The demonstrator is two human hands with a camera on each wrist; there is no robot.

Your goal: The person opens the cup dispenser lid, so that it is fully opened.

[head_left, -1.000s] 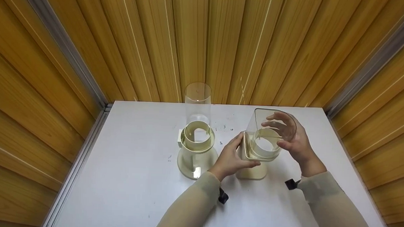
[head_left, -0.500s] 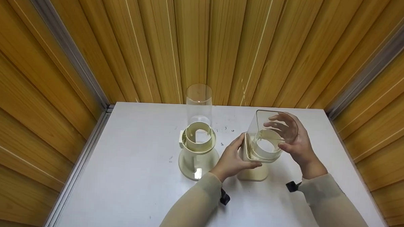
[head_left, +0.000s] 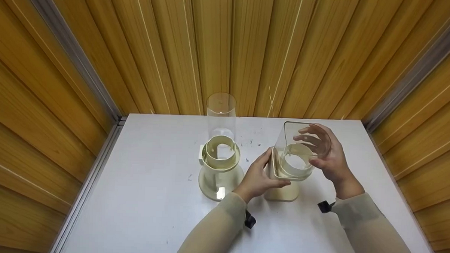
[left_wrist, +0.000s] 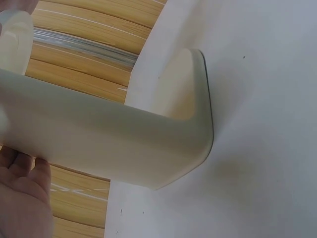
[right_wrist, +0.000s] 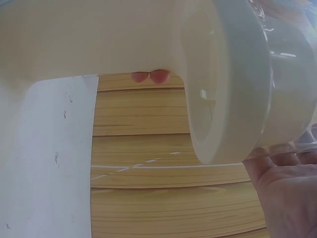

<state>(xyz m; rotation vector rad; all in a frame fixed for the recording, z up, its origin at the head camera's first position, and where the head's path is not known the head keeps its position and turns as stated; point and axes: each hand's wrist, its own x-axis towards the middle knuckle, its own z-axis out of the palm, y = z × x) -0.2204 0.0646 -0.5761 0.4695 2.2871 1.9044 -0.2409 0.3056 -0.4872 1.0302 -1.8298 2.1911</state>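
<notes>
On the right of the head view stands a cream stand [head_left: 281,194] with a ring-shaped top and a clear plastic sleeve [head_left: 290,134] rising from it, one side squared and the other rounded. My left hand [head_left: 257,178] grips the stand's upright just below the ring, fingers behind and thumb in front. Around the sleeve's right side curls my right hand [head_left: 334,160], its fingers visible through the plastic. In the left wrist view the upright [left_wrist: 99,134] runs down to a flat base on the table. The ring [right_wrist: 237,84] fills the right wrist view's right side.
Left of my hands stands another cream stand [head_left: 204,184] with a round base and ring top. A clear tube [head_left: 220,120] rises at that ring. The white table [head_left: 144,198] ends at wood-patterned walls [head_left: 212,47]. Metal rails [head_left: 86,189] run along the left side.
The view shifts slightly as the head moves. Both hands keep their hold, and neither stand visibly moves on the table.
</notes>
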